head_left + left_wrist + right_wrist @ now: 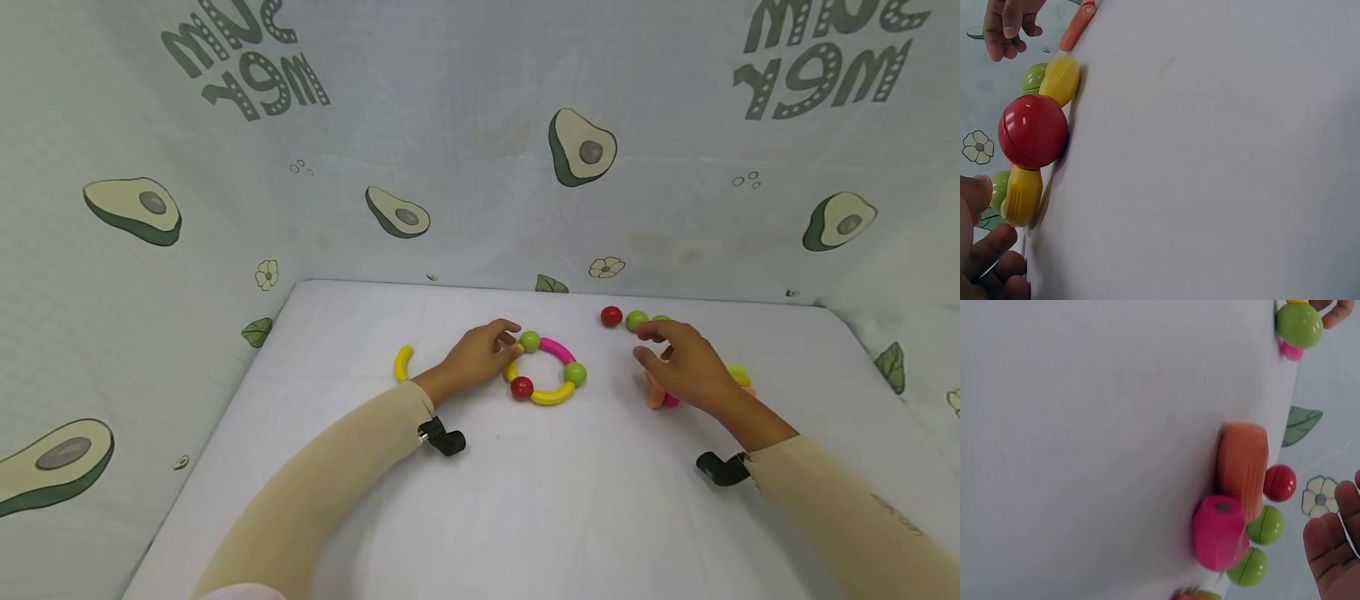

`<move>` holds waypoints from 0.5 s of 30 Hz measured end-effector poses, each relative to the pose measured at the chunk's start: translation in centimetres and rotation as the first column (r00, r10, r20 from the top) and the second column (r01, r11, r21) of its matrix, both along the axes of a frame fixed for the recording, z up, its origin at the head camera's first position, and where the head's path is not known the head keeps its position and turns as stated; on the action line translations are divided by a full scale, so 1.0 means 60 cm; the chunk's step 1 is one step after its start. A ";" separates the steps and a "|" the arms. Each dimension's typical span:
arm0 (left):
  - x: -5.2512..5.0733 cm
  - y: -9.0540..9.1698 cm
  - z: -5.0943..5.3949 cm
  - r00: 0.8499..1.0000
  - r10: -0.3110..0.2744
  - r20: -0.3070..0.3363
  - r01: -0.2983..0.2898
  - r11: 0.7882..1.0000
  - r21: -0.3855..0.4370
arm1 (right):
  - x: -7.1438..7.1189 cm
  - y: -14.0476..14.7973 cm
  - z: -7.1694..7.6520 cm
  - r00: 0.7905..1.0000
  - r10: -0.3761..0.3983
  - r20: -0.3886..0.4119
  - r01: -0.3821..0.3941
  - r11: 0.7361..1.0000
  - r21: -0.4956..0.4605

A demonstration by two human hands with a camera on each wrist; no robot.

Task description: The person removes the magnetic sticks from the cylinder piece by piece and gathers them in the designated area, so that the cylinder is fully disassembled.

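A ring of joined toy pieces lies on the white table: a red ball (521,388), green balls (574,373), curved yellow pieces (552,395) and a curved pink piece (557,350). My left hand (478,357) is at the ring's left side, thumb by a yellow piece (1024,197), fingers loosely bent and apart; whether it touches is unclear. My right hand (688,363) hovers with parted fingers over a pile of loose pieces, partly hiding it. An orange piece (1242,465) and a pink piece (1217,534) show there.
A loose curved yellow piece (403,363) lies left of the left hand. Behind the right hand sit a loose red ball (611,317) and green balls (637,320). A patterned cloth (480,150) hangs behind the table (525,517).
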State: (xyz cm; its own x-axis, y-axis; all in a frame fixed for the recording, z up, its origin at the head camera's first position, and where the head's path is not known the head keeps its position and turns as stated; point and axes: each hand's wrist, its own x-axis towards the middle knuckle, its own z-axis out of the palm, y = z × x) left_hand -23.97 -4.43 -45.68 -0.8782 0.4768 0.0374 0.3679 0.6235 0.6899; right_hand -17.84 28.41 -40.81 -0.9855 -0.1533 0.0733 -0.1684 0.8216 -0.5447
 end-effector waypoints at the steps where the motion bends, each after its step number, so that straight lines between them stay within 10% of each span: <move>1: 0.002 -0.003 0.001 1.000 -0.017 -0.006 0.017 1.000 -0.009 | 0.000 -0.007 -0.001 1.000 0.016 0.002 -0.016 1.000 -0.001; 15: 0.023 -0.035 -0.001 0.972 -0.215 -0.091 0.200 0.968 -0.150 | -0.011 -0.101 -0.017 0.975 0.203 0.091 -0.209 0.976 0.059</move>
